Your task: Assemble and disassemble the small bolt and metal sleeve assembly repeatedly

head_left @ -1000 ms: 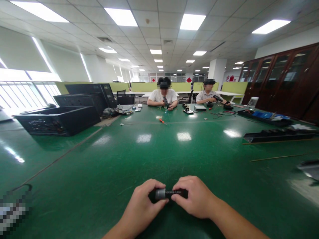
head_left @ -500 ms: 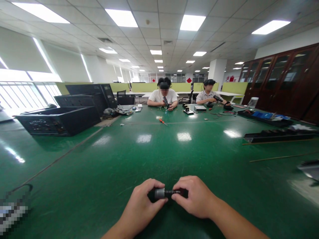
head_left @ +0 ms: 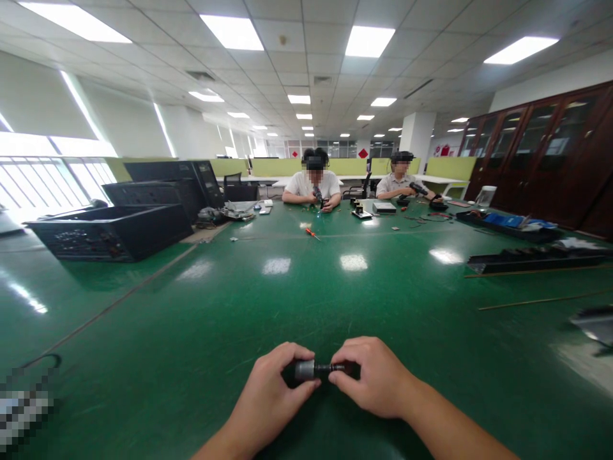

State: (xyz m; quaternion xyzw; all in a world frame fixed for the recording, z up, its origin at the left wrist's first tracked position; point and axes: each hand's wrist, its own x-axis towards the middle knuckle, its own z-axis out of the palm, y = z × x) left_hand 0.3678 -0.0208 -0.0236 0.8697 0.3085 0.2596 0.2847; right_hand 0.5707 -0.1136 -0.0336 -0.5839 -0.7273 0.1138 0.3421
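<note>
A small silver-and-black cylinder point(head_left: 305, 370) with a thin dark shaft point(head_left: 323, 368) lies sideways, low over the near middle of the green table point(head_left: 306, 300). My left hand point(head_left: 272, 393) is closed around the cylinder's wider body, thumb below and fingers above. The narrow shaft end sits in a pinch between the thumb and fingers of my right hand point(head_left: 371, 377). Dark shade inside the right hand hides how far the shaft reaches. What kind of part it is, I cannot make out.
An orange screwdriver point(head_left: 312, 234) lies farther off. Black computer cases point(head_left: 110, 233) stand at left; dark trays point(head_left: 536, 259) and a thin rod point(head_left: 541, 300) lie at right. Across the table, two people point(head_left: 313, 185) handle power tools. A blurred-out object point(head_left: 23, 412) sits at near left.
</note>
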